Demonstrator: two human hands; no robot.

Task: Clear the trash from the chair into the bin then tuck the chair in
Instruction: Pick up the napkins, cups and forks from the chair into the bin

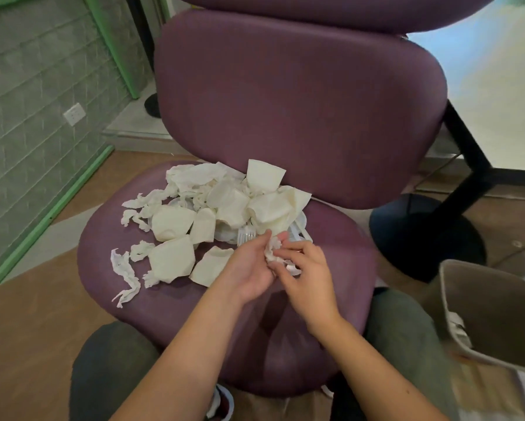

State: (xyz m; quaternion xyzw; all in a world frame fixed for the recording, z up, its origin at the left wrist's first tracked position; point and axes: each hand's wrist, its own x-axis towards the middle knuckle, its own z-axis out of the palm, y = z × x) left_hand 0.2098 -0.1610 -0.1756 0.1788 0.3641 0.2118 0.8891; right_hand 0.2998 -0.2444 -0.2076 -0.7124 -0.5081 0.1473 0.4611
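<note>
A purple padded chair (300, 95) faces me, its seat (176, 302) strewn with white trash: crushed paper cups (171, 221), torn tissue strips (124, 273) and a plastic fork (245, 234). My left hand (249, 268) and my right hand (308, 276) meet over the seat's right middle. Between them is a crumpled tissue (272, 249), pinched by the fingers of both hands, with a bit of white plastic under my right fingers. A beige bin (492, 311) stands to the right of the chair, some white trash visible inside it.
My knees (109, 366) in grey trousers flank the seat's front edge. A black round table base (422, 235) and black leg (467, 141) stand behind the chair on the right. A grey tiled wall with green trim (42, 214) runs along the left.
</note>
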